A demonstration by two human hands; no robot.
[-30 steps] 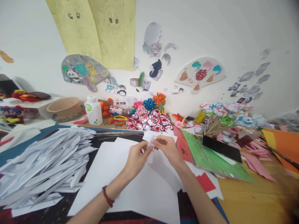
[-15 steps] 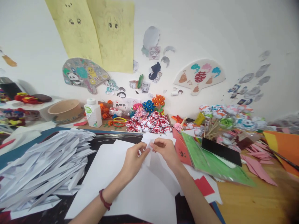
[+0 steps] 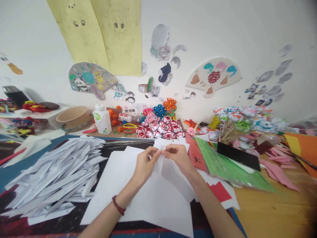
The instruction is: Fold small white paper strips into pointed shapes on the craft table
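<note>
My left hand point(image 3: 145, 164), with a dark red braided bracelet point(image 3: 118, 205) at its wrist, pinches the top of a small piece of white paper point(image 3: 158, 168). From the other side, my right hand point(image 3: 178, 158) grips the same piece between thumb and forefinger. The two sets of fingertips meet there, and the paper hangs below them, partly hidden. Beneath both hands lie large white sheets point(image 3: 138, 205). Left of these is a big heap of folded white paper strips point(image 3: 61, 175).
Thin wires point(image 3: 128, 143) lie behind the sheets. Red-and-white paper flowers point(image 3: 163, 129) and a white bottle point(image 3: 102, 120) stand along the wall. To the right are a green folder point(image 3: 230, 168), a black flat object point(image 3: 238, 156), red paper point(image 3: 220, 191) and pink paper strips point(image 3: 279, 173).
My fingertips have come together at the top of the paper piece, where a gap showed between them before. The whole view has shifted slightly.
</note>
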